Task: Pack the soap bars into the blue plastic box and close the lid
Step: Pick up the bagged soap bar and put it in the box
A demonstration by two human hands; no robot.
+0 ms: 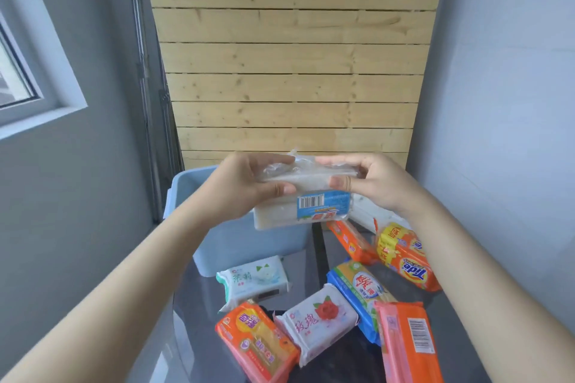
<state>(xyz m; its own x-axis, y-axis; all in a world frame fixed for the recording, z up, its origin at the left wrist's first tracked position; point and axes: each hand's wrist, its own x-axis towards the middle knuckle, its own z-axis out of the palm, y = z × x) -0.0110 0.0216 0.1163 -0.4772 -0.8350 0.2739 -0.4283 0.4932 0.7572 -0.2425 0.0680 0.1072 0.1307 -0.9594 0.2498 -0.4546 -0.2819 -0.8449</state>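
Head view: at frame centre the left hand (245,183) and right hand (370,183) each pinch an end of a clear-wrapped white soap bar pack with a blue label (306,199), fingers clamped on it, above the open pale blue plastic box (249,239). Lower in the frame, an orange Tide-branded soap pack (407,261), a white rose-printed soap bar (320,320) and other wrapped bars lie on the dark glossy bench (199,314).

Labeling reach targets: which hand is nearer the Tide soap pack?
Right. The right hand is just above and left of the Tide pack; the left hand is farther left, over the blue box.
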